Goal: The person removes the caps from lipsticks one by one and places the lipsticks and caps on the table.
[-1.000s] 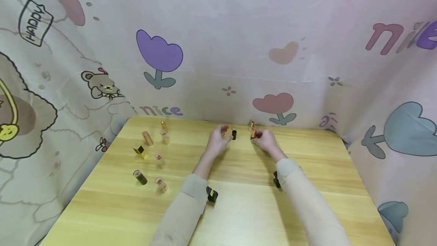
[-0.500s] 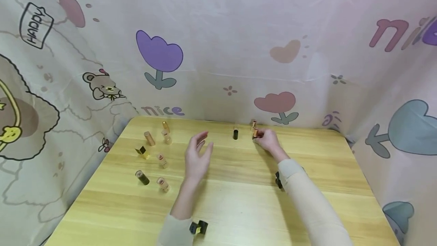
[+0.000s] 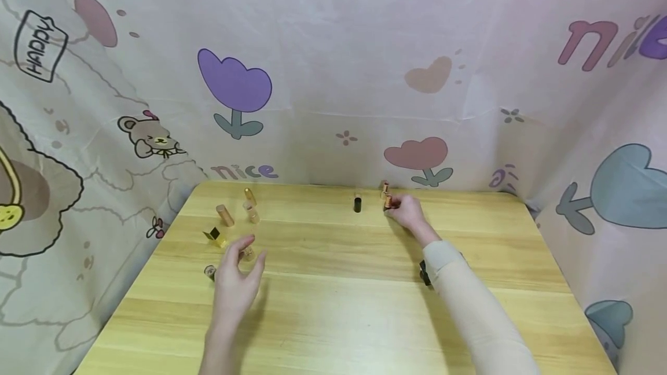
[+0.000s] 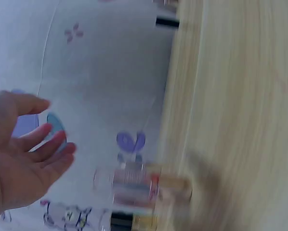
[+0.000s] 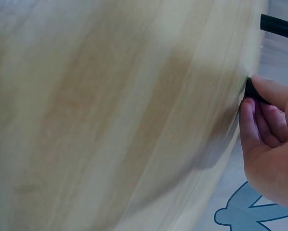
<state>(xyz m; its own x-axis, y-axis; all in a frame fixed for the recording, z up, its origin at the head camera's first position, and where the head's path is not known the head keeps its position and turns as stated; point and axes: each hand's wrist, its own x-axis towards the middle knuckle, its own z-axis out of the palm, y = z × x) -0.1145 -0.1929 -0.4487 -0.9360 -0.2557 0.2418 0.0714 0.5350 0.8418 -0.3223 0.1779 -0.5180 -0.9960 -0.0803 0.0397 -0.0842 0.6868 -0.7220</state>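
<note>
My left hand (image 3: 234, 288) is over the left group of lipsticks, fingers and thumb apart with nothing between them. Partly hidden behind its fingers is a clear-cased lipstick (image 3: 248, 253), and a dark tube (image 3: 210, 271) shows at its left side. At the back right, my right hand (image 3: 409, 213) pinches a gold lipstick (image 3: 388, 201) with a black base (image 5: 254, 90), standing upright at the tabletop. Just behind it is another gold lipstick (image 3: 385, 187). A black-based tube (image 3: 357, 204) stands a little to the left of these.
Farther back on the left stand a gold lipstick (image 3: 250, 195), a clear-cased lipstick (image 3: 252, 213), a rose-gold tube (image 3: 225, 215) and a black-and-gold square case (image 3: 215, 236). A printed curtain (image 3: 323, 74) rises behind the wooden table (image 3: 333, 317).
My left hand has left the black-based tube and swept left and nearer, over the left group. My right hand has stayed at the gold lipstick.
</note>
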